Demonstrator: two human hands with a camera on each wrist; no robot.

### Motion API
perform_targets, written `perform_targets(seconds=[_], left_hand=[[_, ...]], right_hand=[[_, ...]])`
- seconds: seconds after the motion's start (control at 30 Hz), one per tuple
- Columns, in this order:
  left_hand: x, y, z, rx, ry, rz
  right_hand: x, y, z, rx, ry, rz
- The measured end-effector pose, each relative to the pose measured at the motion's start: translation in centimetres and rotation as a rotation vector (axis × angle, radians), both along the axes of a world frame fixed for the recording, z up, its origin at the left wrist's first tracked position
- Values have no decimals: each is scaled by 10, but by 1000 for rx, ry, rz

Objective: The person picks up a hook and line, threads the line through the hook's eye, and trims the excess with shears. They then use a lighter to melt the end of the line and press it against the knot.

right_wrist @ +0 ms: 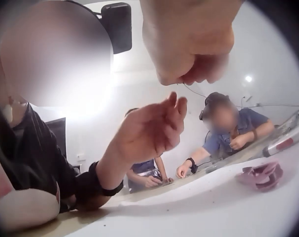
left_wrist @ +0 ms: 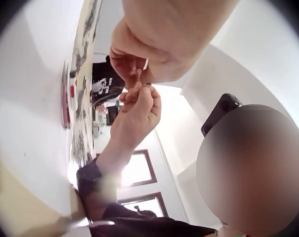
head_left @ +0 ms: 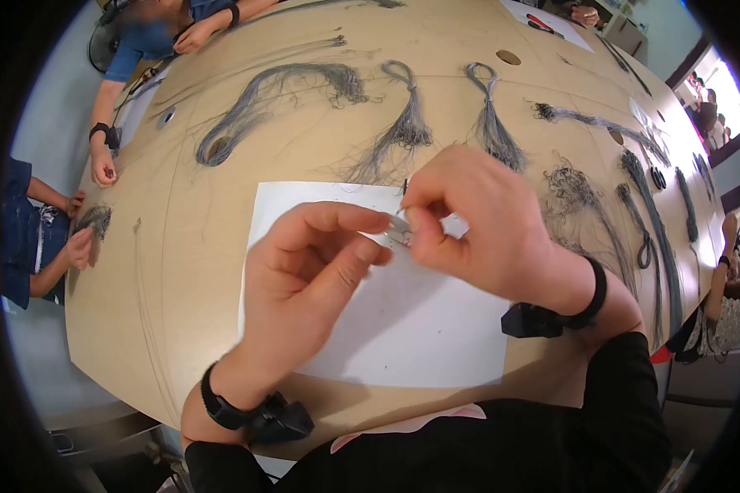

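Observation:
Both hands meet over a white sheet of paper (head_left: pixel 386 329) in the head view. My right hand (head_left: pixel 481 222) is bent at the fingers, with thumb and forefinger pinching a small pale, shiny piece (head_left: pixel 399 230). A short dark tip (head_left: pixel 404 187) rises above those fingers. From the other side my left hand (head_left: pixel 304 271) brings its curved forefinger and thumb right up to the piece; whether they grip it I cannot tell. In the right wrist view, the left hand (right_wrist: pixel 152 128) has its fingertips close below the right hand (right_wrist: pixel 193 44).
A purple petal-like item (right_wrist: pixel 263 175) lies on the paper in the right wrist view. Looped bundles of dark wire-like strands (head_left: pixel 407 123) spread across the table (head_left: pixel 197 329) beyond the hands. Other people's hands (head_left: pixel 78 246) work at the left edge. Red-handled pliers (head_left: pixel 541 25) lie far back.

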State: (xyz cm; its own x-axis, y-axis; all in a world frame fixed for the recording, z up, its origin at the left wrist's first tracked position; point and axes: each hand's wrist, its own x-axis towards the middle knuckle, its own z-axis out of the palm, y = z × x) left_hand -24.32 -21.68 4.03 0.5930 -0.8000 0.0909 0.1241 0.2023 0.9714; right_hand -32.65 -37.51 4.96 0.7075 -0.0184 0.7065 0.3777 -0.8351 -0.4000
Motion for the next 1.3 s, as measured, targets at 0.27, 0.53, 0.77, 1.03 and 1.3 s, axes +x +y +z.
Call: perform_targets(seconds=[0.27,0.53,0.77,1.03,1.3], left_hand=[[13,38,-20,674,-1339,-308],[-27,47,-25,870,-1344,-250],[-15,7,1,263,-677,69],[-15,-22,-7,6,-163,51],[-10,-22,-17,-165,29,-19]], right_hand=[[-12,-26,24,435,102,51],[-13,-23,19,530,171,119],[-14,-11,18,791,473,217],[-8,-8,1,616,256,197],[-10,-8,3,624,384,224]])
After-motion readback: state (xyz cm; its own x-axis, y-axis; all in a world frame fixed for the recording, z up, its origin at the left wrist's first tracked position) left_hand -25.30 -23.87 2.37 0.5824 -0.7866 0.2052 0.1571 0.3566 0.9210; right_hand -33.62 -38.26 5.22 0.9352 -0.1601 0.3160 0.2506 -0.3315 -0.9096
